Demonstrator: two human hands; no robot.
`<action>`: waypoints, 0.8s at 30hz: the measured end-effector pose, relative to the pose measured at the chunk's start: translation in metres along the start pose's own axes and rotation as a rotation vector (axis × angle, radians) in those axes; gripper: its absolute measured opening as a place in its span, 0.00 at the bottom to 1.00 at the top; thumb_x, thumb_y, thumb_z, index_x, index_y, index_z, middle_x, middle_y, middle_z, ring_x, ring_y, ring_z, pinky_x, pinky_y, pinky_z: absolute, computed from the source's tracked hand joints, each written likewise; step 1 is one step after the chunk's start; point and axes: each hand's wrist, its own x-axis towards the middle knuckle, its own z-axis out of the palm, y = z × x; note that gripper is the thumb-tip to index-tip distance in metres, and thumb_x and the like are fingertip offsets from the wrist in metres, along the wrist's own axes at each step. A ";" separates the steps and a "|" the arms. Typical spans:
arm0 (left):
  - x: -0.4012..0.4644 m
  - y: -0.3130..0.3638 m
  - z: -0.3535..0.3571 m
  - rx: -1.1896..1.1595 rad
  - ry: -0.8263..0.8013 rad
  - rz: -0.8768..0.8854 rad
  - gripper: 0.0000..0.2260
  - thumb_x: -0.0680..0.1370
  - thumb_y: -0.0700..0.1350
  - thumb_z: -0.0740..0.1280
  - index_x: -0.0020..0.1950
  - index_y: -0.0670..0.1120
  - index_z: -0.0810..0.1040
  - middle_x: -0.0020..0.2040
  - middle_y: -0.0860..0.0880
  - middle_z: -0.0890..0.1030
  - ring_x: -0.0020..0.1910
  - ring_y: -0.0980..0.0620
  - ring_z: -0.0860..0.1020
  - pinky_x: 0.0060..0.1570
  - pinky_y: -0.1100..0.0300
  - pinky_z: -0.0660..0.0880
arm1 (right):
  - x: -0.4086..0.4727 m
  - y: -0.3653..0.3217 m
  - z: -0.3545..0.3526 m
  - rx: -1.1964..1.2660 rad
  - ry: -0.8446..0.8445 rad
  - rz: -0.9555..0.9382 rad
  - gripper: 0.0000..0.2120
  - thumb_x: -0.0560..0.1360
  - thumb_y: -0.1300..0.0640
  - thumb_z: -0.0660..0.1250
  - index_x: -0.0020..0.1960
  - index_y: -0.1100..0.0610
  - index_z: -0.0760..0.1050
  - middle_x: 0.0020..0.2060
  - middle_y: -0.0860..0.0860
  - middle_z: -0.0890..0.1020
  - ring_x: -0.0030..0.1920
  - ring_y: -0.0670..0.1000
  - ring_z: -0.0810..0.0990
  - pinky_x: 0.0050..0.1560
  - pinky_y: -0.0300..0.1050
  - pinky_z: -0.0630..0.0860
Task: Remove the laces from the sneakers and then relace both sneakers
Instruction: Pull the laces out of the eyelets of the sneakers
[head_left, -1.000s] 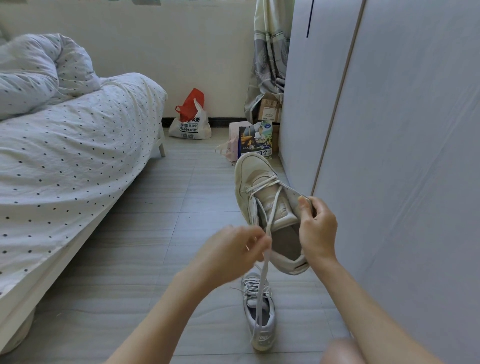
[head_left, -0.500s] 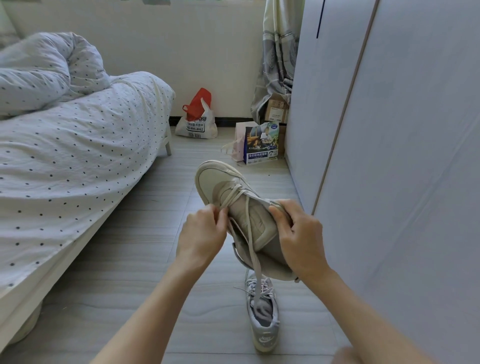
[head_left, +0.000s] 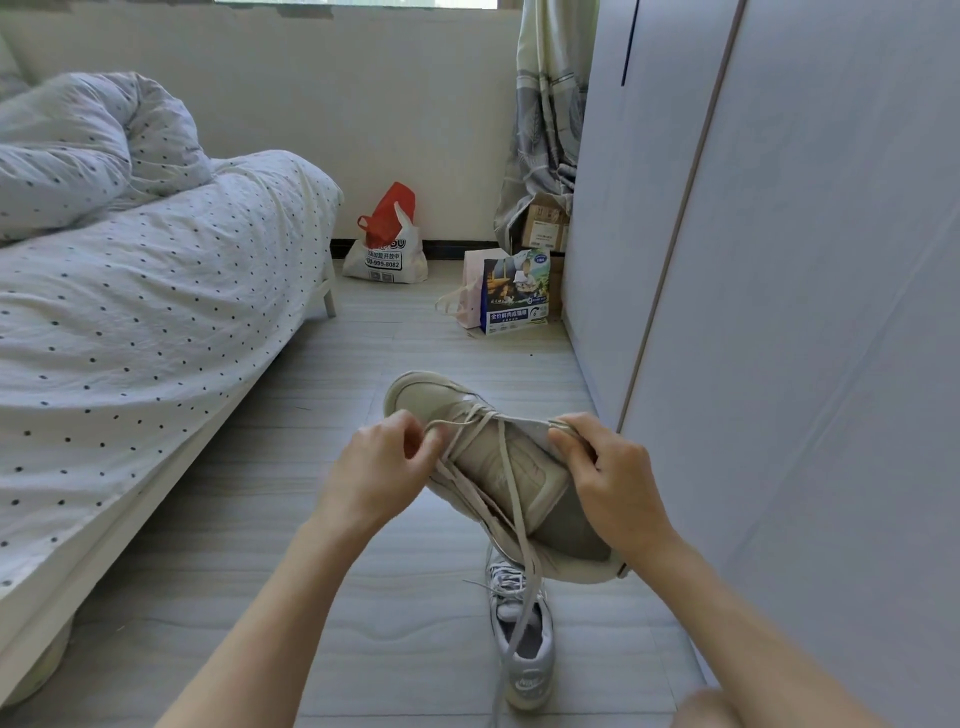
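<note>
A beige sneaker (head_left: 498, 462) is held in the air over the floor, toe pointing away from me and tongue up. My left hand (head_left: 376, 473) pinches its off-white lace (head_left: 519, 525) at the left eyelets near the toe. My right hand (head_left: 608, 478) grips the sneaker's right side and collar, with a strand of the lace under its fingers. The loose lace ends hang down past the heel. The second sneaker (head_left: 522, 639), pale grey with its laces in, lies on the floor right below the held one.
A bed with a dotted duvet (head_left: 135, 291) fills the left side. A tall white wardrobe (head_left: 779, 312) stands close on the right. By the far wall sit a white and red plastic bag (head_left: 387, 244), a printed paper bag (head_left: 511, 291) and cardboard boxes (head_left: 543, 223).
The sneaker has come down and tilted to the left. My left hand has let go of the hanging lace end and moved up to the lace at the eyelets near the toe.
</note>
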 end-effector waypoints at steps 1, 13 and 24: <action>-0.001 0.001 0.004 -0.043 -0.054 -0.017 0.16 0.77 0.57 0.63 0.42 0.45 0.76 0.37 0.48 0.79 0.39 0.49 0.78 0.41 0.50 0.77 | 0.001 0.001 0.000 0.020 0.020 0.038 0.07 0.78 0.57 0.64 0.45 0.58 0.78 0.29 0.44 0.76 0.30 0.43 0.72 0.32 0.34 0.66; 0.004 0.011 -0.004 -0.193 0.084 0.007 0.10 0.78 0.45 0.65 0.40 0.42 0.79 0.33 0.50 0.79 0.36 0.48 0.79 0.42 0.55 0.76 | 0.005 0.013 -0.007 0.085 0.152 0.165 0.08 0.78 0.59 0.63 0.40 0.54 0.75 0.27 0.44 0.73 0.30 0.39 0.71 0.32 0.31 0.65; -0.001 0.023 0.009 -0.827 -0.082 0.004 0.07 0.80 0.41 0.60 0.45 0.42 0.76 0.37 0.47 0.82 0.42 0.48 0.81 0.48 0.58 0.78 | 0.005 0.025 -0.010 0.084 0.097 0.207 0.11 0.78 0.60 0.63 0.38 0.58 0.76 0.24 0.44 0.70 0.28 0.42 0.68 0.31 0.34 0.63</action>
